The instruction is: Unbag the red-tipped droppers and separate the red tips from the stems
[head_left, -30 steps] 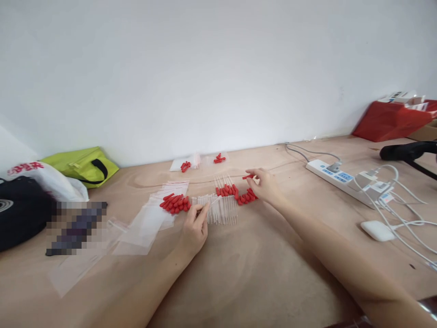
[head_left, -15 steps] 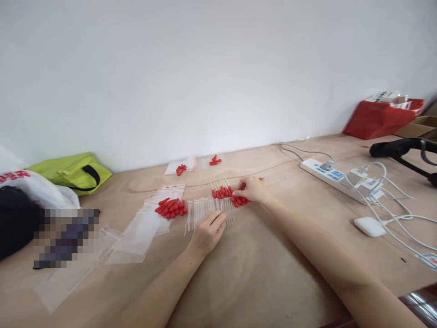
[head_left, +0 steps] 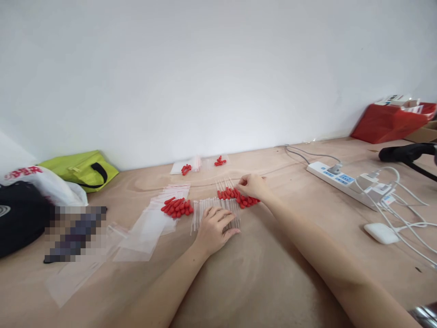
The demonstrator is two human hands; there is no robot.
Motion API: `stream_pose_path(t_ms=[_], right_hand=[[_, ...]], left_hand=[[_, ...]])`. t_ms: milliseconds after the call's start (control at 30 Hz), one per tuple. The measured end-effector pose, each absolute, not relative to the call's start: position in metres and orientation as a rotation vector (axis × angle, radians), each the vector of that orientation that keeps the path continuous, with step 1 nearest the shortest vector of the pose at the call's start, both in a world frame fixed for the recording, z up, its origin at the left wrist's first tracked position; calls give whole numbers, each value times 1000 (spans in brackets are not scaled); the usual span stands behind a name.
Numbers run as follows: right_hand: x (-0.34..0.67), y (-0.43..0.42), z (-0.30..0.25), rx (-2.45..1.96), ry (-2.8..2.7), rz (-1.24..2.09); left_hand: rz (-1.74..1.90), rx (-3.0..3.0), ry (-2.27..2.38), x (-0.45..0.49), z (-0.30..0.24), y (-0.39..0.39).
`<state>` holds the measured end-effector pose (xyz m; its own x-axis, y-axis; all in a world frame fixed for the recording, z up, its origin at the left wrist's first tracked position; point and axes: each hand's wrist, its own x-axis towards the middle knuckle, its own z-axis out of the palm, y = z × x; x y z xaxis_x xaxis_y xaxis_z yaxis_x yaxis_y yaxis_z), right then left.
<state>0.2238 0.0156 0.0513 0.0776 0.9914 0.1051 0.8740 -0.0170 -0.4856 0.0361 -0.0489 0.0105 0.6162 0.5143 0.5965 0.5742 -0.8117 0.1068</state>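
Thin clear tubes [head_left: 200,212] lie side by side in a row on the table. My left hand [head_left: 215,228] rests over their right part, palm down, fingers spread. Beyond this row, red rubber bulbs [head_left: 223,194] sit on the near ends of more thin tubes [head_left: 223,182]. My right hand [head_left: 253,185] is at the right of these tubes, its thumb and fingers pinched together just above the bulbs. Whatever is in the pinch is too small to make out. Loose red bulbs [head_left: 251,202] lie below that hand. Another red pile [head_left: 176,207] sits left of the tubes, on clear zip bags [head_left: 141,237].
Small bags with red bulbs [head_left: 186,170] lie near the wall. To the right are a power strip [head_left: 341,180] with plugs and cables, a white charger [head_left: 380,233] and a red bag [head_left: 389,123]. At left are a yellow-green bag [head_left: 80,171] and a black item [head_left: 23,218].
My left hand has spread its bunched fingers over the tubes. My right fingertips have risen slightly off the red bulbs toward the tubes. The whole view has shifted a little.
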Motion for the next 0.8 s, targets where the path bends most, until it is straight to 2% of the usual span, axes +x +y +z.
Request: stream_pose_path(t_ms=[300, 567, 667, 800], right_hand=[[176, 38, 61, -2193, -1973, 332], [185, 36, 71, -2177, -1943, 322], [199, 11, 67, -2024, -1972, 179], [221, -37, 37, -1380, -1976, -190]], left_hand=[[-956, -2645, -1110, 36, 13, -49], [-1056, -2501, -1148, 30, 16, -54], [-1080, -2410, -1180, 14, 13, -56], [-1141, -2365, -1212, -12, 7, -61]])
